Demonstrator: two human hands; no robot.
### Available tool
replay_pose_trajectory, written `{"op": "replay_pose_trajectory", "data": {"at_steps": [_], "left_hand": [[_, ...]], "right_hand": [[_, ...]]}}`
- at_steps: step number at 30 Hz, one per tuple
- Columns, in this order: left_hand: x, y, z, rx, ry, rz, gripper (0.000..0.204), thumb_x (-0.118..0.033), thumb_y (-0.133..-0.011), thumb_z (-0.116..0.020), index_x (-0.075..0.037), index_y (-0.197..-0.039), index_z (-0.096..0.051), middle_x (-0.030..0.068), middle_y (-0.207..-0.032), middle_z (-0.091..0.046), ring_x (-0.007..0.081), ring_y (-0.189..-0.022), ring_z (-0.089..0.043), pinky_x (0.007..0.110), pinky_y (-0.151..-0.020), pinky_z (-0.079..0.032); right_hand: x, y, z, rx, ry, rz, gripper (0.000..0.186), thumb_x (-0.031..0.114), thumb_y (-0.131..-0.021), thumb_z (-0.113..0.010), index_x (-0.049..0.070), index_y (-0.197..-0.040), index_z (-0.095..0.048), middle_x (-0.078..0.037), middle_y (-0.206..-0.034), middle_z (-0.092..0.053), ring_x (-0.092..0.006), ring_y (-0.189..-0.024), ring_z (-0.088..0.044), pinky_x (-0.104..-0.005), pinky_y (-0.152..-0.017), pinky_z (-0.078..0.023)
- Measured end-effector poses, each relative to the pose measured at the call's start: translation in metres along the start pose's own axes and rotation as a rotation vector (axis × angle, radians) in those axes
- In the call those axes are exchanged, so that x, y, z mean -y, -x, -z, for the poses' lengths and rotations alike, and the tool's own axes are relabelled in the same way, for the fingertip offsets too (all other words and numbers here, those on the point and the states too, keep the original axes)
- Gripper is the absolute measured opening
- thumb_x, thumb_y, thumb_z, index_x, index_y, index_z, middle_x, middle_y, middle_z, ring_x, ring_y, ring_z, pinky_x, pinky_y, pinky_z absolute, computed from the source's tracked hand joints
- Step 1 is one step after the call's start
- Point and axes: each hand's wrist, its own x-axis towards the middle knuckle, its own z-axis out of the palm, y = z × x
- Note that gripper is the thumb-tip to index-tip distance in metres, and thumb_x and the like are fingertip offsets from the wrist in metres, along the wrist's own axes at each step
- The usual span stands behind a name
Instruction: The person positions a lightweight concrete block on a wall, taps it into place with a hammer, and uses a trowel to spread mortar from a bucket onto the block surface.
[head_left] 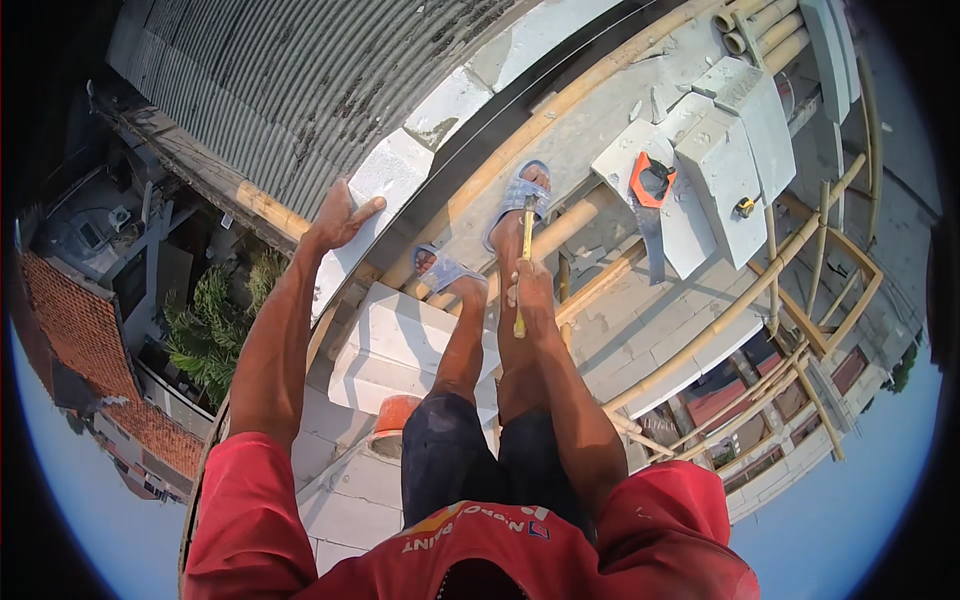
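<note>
My right hand (535, 292) is closed round the handle of a hammer (527, 232), held in front of my right shin with its head end toward my foot. At the outer edge of the row of white blocks, my left hand (338, 217) rests against a block (390, 165). Its thumb is stretched out over the block and its fingers are partly hidden. To the right, a handsaw (652, 182) with an orange handle lies on a white block, its blade jutting past the edge. A small yellow-and-black tape measure (744, 207) sits on a neighbouring block.
My sandalled feet stand on bamboo poles (575, 228) and planks. Large white blocks (385, 345) and an orange bucket (397, 412) are by my left leg. A corrugated roof (300, 85) lies beyond the wall. Bamboo scaffolding (735, 285) runs along the right, and the ground drops away at left.
</note>
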Motion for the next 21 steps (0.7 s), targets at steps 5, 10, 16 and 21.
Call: {"op": "replay_pose_trajectory", "data": {"at_steps": [5, 10, 16, 21], "left_hand": [[0.021, 0.003, 0.015, -0.009, -0.066, -0.008, 0.083, -0.055, -0.088, -0.075, 0.01, -0.134, -0.051, 0.0327, -0.125, -0.06, 0.0423, -0.12, -0.058, 0.047, -0.102, -0.045], [-0.009, 0.006, 0.009, 0.057, 0.013, 0.009, 0.084, -0.051, -0.088, -0.077, 0.011, -0.137, -0.048, 0.0299, -0.129, -0.06, 0.0377, -0.123, -0.058, 0.045, -0.103, -0.045], [-0.004, 0.006, 0.015, 0.01, -0.031, 0.049, 0.084, -0.049, -0.089, -0.078, 0.01, -0.139, -0.047, 0.0269, -0.125, -0.063, 0.0333, -0.119, -0.06, 0.044, -0.104, -0.046], [-0.013, 0.016, 0.025, 0.081, -0.042, 0.103, 0.082, -0.051, -0.09, -0.076, 0.009, -0.138, -0.047, 0.0252, -0.124, -0.063, 0.0313, -0.117, -0.059, 0.042, -0.102, -0.046]], "right_hand": [[0.066, -0.032, 0.026, 0.161, 0.14, -0.428, 0.024, 0.021, -0.099, -0.055, 0.001, -0.111, -0.062, -0.003, -0.068, -0.056, -0.0124, -0.048, -0.054, -0.0313, -0.043, -0.042], [0.047, -0.066, 0.056, 0.137, 0.3, -0.361, 0.028, 0.021, -0.099, -0.057, 0.001, -0.118, -0.061, -0.002, -0.069, -0.057, -0.0112, -0.048, -0.052, -0.0302, -0.043, -0.041], [0.03, -0.172, 0.056, -0.034, 0.34, -0.182, 0.029, 0.02, -0.099, -0.056, 0.002, -0.12, -0.061, -0.004, -0.072, -0.058, -0.012, -0.049, -0.052, -0.0311, -0.044, -0.043], [0.069, -0.254, 0.045, -0.116, 0.645, -0.13, 0.05, 0.026, -0.096, -0.057, -0.007, -0.134, -0.052, -0.037, -0.117, -0.065, -0.0506, -0.111, -0.065, -0.0534, -0.096, -0.051]]}}
